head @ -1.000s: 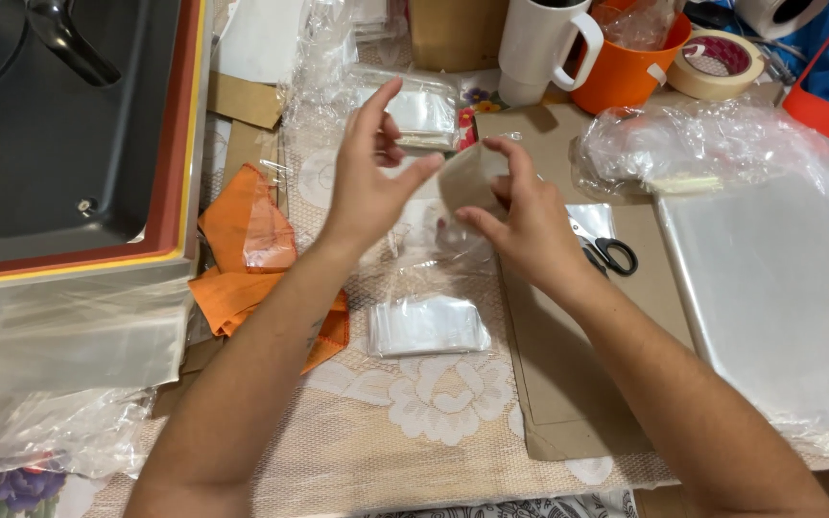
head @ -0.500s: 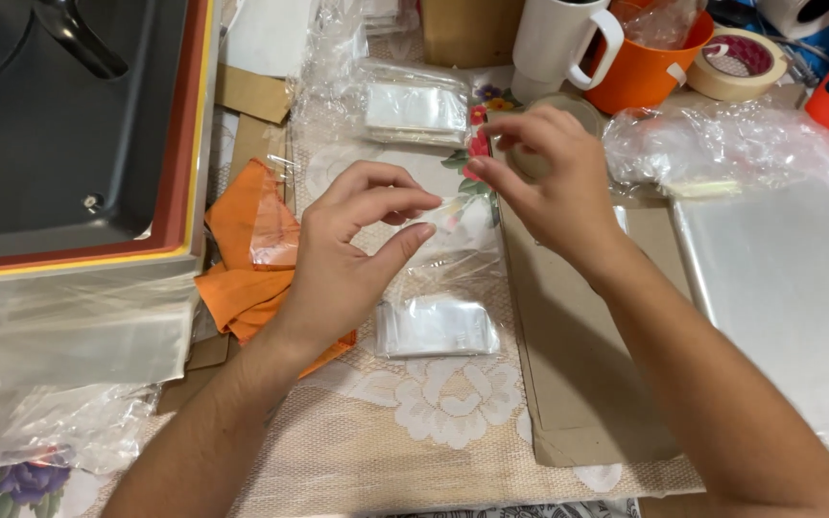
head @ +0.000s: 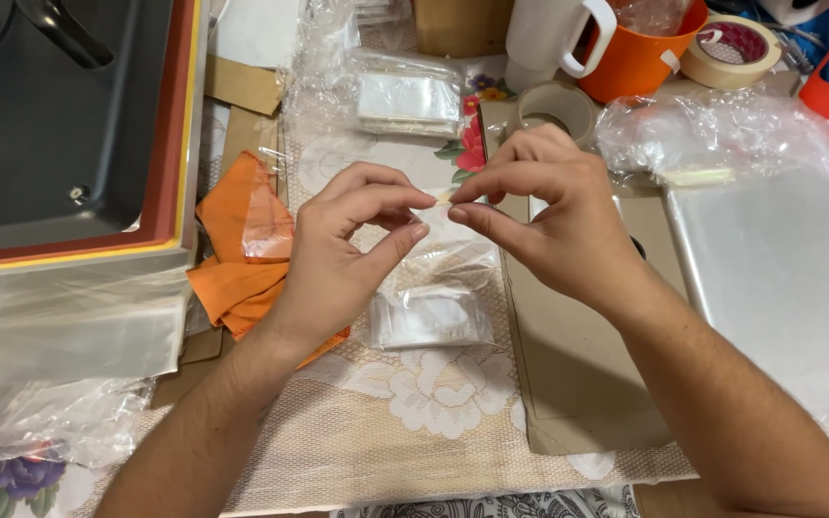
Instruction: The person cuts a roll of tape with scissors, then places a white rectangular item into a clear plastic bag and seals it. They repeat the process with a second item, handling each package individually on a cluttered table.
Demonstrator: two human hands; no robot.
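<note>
My left hand and my right hand meet above the table, fingertips pinched on the top edge of a small clear plastic bag that hangs between them. A small pale strip shows where the fingertips touch. Below the hands lies a folded clear packet with white contents on the lace tablecloth.
An orange cloth piece lies left of my left hand. A brown cardboard sheet lies under my right forearm, clear plastic sheets right of it. Behind stand a white mug, an orange cup, tape rolls, another packet. A black tray-like appliance fills the left.
Both hands came down from holding something up and drew together; the fingertips now pinch the clear bag's top edge between them.
</note>
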